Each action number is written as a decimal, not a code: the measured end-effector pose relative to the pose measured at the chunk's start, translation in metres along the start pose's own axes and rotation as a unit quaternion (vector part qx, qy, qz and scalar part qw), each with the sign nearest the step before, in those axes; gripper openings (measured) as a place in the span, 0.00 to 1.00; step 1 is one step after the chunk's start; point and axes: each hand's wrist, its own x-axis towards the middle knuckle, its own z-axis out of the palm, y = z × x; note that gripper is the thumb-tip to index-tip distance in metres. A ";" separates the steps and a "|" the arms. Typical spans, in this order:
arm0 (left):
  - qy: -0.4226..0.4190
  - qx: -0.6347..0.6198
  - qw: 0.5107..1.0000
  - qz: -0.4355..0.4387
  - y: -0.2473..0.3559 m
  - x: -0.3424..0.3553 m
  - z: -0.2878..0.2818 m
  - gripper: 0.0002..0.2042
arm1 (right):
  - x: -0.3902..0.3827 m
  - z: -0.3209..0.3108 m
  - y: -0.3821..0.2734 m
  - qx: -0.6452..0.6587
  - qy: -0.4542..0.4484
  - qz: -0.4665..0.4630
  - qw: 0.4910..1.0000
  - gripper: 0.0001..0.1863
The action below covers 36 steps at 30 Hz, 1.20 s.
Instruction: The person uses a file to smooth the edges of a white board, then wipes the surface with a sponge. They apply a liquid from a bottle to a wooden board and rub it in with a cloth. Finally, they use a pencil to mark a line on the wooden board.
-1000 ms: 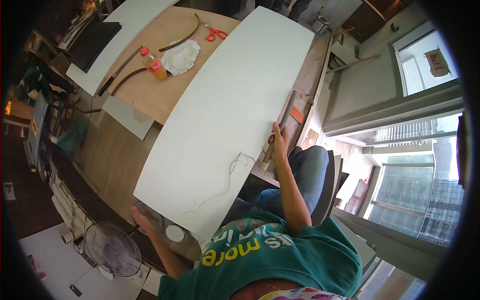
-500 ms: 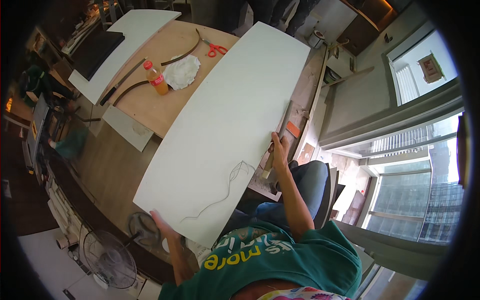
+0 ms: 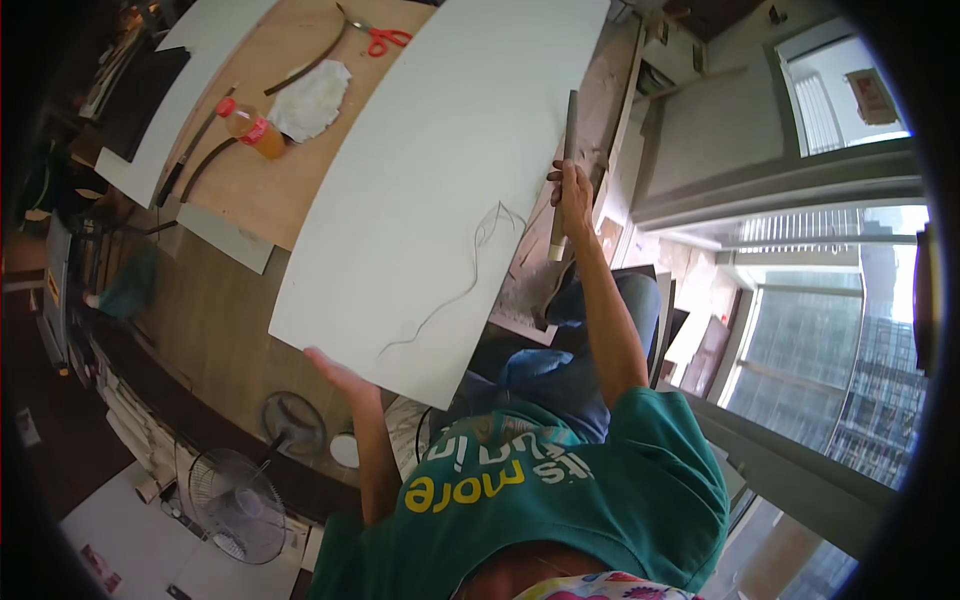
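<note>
White board (image 3: 440, 170), long and flat, fills the middle of the view, lying over a wooden table (image 3: 250, 185); the left hand (image 3: 335, 372) grips its near edge at about seven o'clock, fingers hidden underneath; the right hand (image 3: 572, 190), well apart at two o'clock, is clamped round a slim grey rod (image 3: 564, 170) along the board's right edge; a bottle (image 3: 250, 125) and red scissors (image 3: 385, 38) lie at eleven o'clock.
</note>
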 end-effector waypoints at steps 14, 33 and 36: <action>-0.292 0.530 0.698 0.383 0.008 0.045 0.098 0.15 | -0.160 -0.031 -0.027 -0.092 -0.118 0.147 0.978 0.23; -0.741 0.470 0.262 0.401 -0.113 0.127 0.265 0.26 | -0.162 -0.037 -0.032 -0.221 -0.170 0.156 0.948 0.11; -0.724 0.470 0.270 0.427 -0.112 0.126 0.266 0.21 | -0.162 -0.030 -0.035 -0.209 -0.169 0.176 0.947 0.12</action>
